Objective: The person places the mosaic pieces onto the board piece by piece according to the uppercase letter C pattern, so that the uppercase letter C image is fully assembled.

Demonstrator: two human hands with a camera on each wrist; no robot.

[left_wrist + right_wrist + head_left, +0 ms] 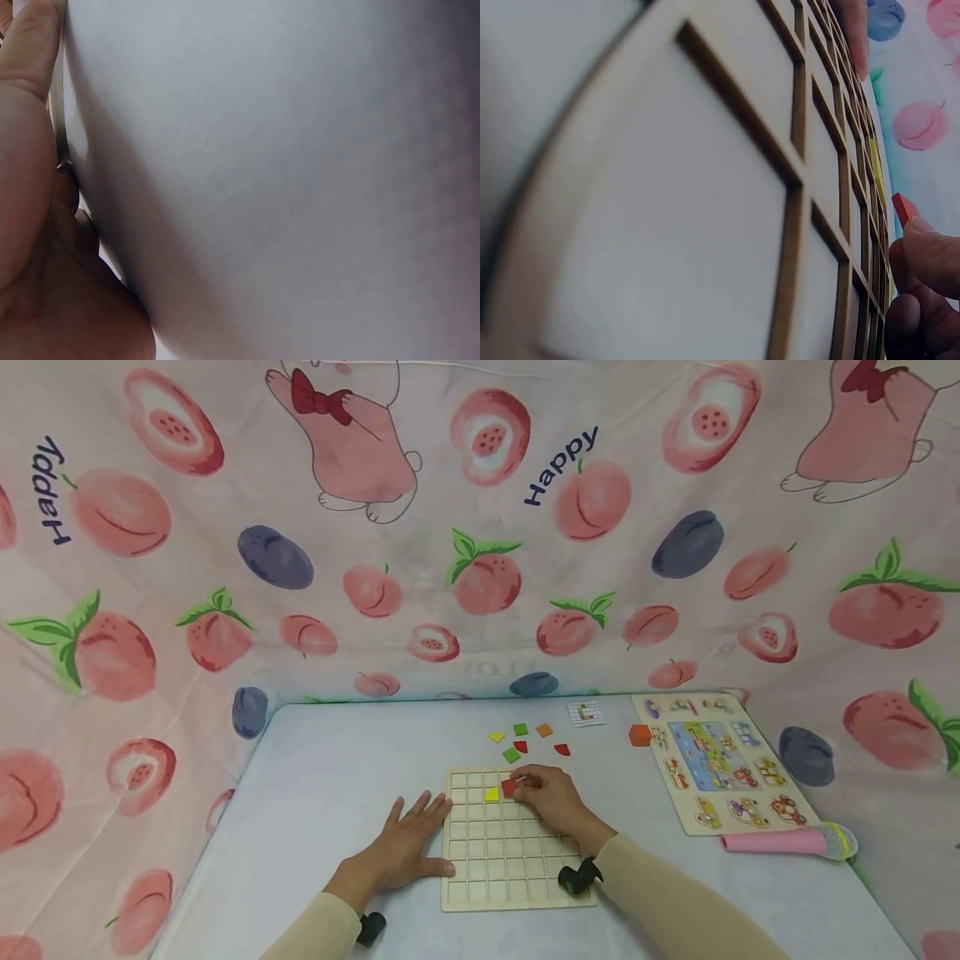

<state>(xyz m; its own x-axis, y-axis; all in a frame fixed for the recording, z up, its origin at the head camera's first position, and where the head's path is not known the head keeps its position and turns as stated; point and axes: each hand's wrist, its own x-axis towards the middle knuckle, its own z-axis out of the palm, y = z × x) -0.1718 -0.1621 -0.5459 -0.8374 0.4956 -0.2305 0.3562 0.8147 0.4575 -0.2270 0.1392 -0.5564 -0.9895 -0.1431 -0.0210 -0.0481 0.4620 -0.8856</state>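
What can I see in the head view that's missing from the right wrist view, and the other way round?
Only the head view shows the pink microphone, the printed board, the orange hexagon and the white card.

Only the right wrist view shows the brown side faces of the grid's strips close up.

Both show the wooden grid board, a yellow piece, the fruit-print cloth, and the right hand pinching a red piece.

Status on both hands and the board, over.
Left hand touching grid board at its left edge. Right hand pinching red piece near yellow piece. Loose pieces beyond far edge; no obstruction seen.
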